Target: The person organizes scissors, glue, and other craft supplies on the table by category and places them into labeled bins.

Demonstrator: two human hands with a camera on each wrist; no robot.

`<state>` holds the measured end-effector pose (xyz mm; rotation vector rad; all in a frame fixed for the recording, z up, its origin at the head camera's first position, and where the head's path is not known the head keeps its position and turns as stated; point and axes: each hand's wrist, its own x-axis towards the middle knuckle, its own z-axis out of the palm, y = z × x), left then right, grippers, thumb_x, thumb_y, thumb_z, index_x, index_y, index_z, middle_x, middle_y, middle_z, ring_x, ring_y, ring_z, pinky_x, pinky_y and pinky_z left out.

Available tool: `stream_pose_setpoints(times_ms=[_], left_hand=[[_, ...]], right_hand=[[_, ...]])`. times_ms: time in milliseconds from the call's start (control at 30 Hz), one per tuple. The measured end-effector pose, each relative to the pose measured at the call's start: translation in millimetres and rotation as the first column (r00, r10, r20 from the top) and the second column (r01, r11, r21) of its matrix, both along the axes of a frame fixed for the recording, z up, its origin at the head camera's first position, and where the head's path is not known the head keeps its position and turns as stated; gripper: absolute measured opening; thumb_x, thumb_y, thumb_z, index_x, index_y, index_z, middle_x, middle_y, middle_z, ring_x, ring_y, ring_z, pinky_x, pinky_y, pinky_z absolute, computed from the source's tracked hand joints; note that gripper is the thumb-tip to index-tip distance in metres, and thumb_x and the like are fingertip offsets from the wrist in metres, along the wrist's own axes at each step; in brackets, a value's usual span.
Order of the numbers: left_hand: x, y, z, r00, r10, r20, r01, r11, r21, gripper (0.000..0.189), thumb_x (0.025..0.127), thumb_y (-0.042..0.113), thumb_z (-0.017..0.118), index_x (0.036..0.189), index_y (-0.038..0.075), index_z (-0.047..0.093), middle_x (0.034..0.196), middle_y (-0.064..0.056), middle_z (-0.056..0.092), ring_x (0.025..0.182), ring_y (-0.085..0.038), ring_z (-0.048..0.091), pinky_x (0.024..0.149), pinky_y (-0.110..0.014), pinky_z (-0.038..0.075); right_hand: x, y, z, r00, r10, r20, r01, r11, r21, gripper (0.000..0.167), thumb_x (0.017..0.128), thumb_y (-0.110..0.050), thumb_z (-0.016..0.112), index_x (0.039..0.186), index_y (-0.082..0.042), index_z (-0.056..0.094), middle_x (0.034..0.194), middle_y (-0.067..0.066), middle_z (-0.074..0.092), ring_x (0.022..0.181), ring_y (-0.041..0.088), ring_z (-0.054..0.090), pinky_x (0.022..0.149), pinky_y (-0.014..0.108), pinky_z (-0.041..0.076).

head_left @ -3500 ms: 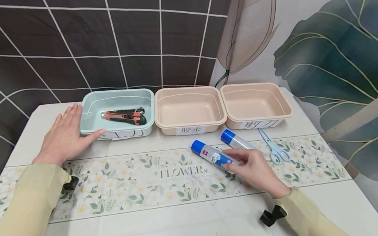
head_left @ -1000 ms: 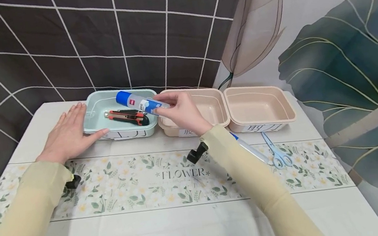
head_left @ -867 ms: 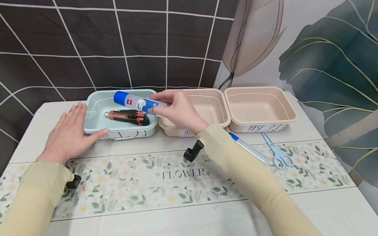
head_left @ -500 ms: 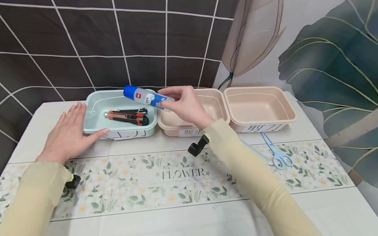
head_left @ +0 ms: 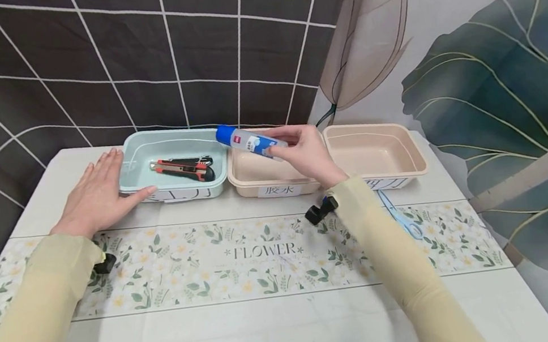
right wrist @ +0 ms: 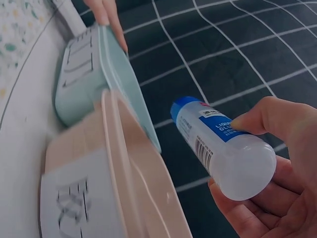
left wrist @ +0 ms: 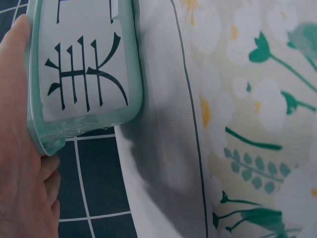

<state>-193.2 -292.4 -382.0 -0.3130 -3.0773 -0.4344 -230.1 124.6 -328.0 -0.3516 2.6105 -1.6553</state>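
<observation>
My right hand [head_left: 305,153] pinches a liquid glue bottle [head_left: 247,140] with a blue cap and holds it in the air above the middle beige tray [head_left: 254,180]. In the right wrist view the glue bottle [right wrist: 218,146] sits between thumb and fingers over the beige tray [right wrist: 124,198]. My left hand [head_left: 97,195] lies flat with straight fingers against the left side of the mint-green tray [head_left: 169,136], which holds a red and black utility knife [head_left: 184,169]. The left wrist view shows the mint-green tray [left wrist: 84,74] and its label beside my palm [left wrist: 20,163].
A third beige tray [head_left: 382,172] stands at the right of the row. Light blue scissors [head_left: 400,218] lie on the floral runner [head_left: 213,258] by my right sleeve. Behind the trays is a dark tiled wall; a leaf-print curtain hangs at the right.
My right hand picked the glue bottle up from the runner, carried it over the green tray, then moved right to above the middle beige tray. The left hand stayed put.
</observation>
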Motion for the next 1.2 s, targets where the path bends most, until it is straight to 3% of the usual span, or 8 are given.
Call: stream_pose_setpoints(times_ms=[200, 367, 600, 733, 867, 1067, 1200], left_hand=[[0.2, -0.3, 0.4, 1.000, -0.005, 0.004, 0.005, 1.000, -0.003, 0.111, 0.095, 0.071, 0.048, 0.159, -0.008, 0.004, 0.165, -0.031, 0.007, 0.152, -0.045, 0.004, 0.123, -0.053, -0.001], [0.1, -1.0, 2.3, 1.000, -0.008, -0.002, 0.008, 1.000, -0.005, 0.111, 0.095, 0.071, 0.048, 0.159, -0.009, 0.004, 0.164, -0.031, 0.007, 0.152, -0.045, 0.005, 0.123, -0.053, -0.001], [1.1, -0.9, 1.2, 1.000, -0.010, -0.005, 0.010, 1.000, -0.004, 0.111, 0.095, 0.070, 0.049, 0.159, -0.009, 0.005, 0.164, -0.031, 0.009, 0.152, -0.045, 0.006, 0.123, -0.054, -0.001], [1.7, 0.2, 0.4, 1.000, -0.011, -0.009, 0.011, 1.000, -0.003, 0.111, 0.095, 0.070, 0.049, 0.159, -0.010, 0.005, 0.164, -0.032, 0.010, 0.151, -0.046, 0.007, 0.123, -0.054, -0.001], [2.0, 0.8, 0.0, 1.000, -0.010, -0.010, 0.010, 1.000, -0.002, 0.111, 0.095, 0.070, 0.049, 0.158, -0.010, 0.006, 0.164, -0.032, 0.010, 0.151, -0.046, 0.007, 0.123, -0.054, 0.000], [2.1, 1.2, 0.0, 1.000, -0.012, -0.007, 0.012, 1.000, -0.004, 0.111, 0.095, 0.070, 0.049, 0.159, -0.010, 0.006, 0.163, -0.032, 0.011, 0.151, -0.046, 0.006, 0.123, -0.054, 0.000], [2.1, 1.2, 0.0, 1.000, -0.011, -0.006, 0.011, 1.000, -0.004, 0.111, 0.095, 0.070, 0.049, 0.159, -0.010, 0.005, 0.164, -0.031, 0.009, 0.152, -0.045, 0.006, 0.123, -0.053, -0.001]], right_hand=[[5.2, 25, -5.5, 0.999, -0.030, 0.021, 0.029, 0.999, 0.026, 0.031, 0.090, -0.014, 0.079, 0.121, -0.012, 0.076, 0.118, 0.000, 0.071, 0.097, 0.019, 0.067, 0.084, 0.030, 0.058], [4.6, 34, -9.4, 0.998, -0.055, 0.027, 0.051, 0.991, 0.124, 0.031, 0.089, -0.017, 0.080, 0.119, -0.010, 0.077, 0.122, 0.001, 0.069, 0.098, 0.020, 0.063, 0.080, 0.030, 0.056], [-8.8, 32, -17.7, 0.998, -0.045, 0.033, 0.036, 0.972, 0.230, 0.031, 0.087, -0.022, 0.081, 0.115, -0.009, 0.078, 0.121, 0.004, 0.070, 0.103, 0.022, 0.059, 0.081, 0.035, 0.052], [-17.4, 30, -24.3, 0.996, -0.028, 0.080, 0.008, 0.970, 0.243, 0.030, 0.087, -0.018, 0.080, 0.115, -0.007, 0.078, 0.116, 0.006, 0.072, 0.099, 0.022, 0.061, 0.080, 0.033, 0.053], [-25.1, 30, -29.5, 0.992, 0.003, 0.123, -0.036, 0.962, 0.271, 0.035, 0.089, -0.012, 0.077, 0.122, -0.004, 0.074, 0.121, 0.011, 0.071, 0.101, 0.024, 0.064, 0.088, 0.033, 0.056], [-27.8, 30, -29.9, 0.999, 0.020, 0.028, -0.029, 0.930, 0.366, 0.040, 0.093, -0.006, 0.070, 0.132, 0.000, 0.067, 0.131, 0.016, 0.066, 0.122, 0.030, 0.060, 0.105, 0.040, 0.048], [-19.8, 31, -16.5, 1.000, -0.010, -0.007, 0.012, 0.944, 0.329, 0.043, 0.095, -0.016, 0.071, 0.136, -0.004, 0.065, 0.135, 0.011, 0.065, 0.122, 0.028, 0.057, 0.105, 0.041, 0.047]])
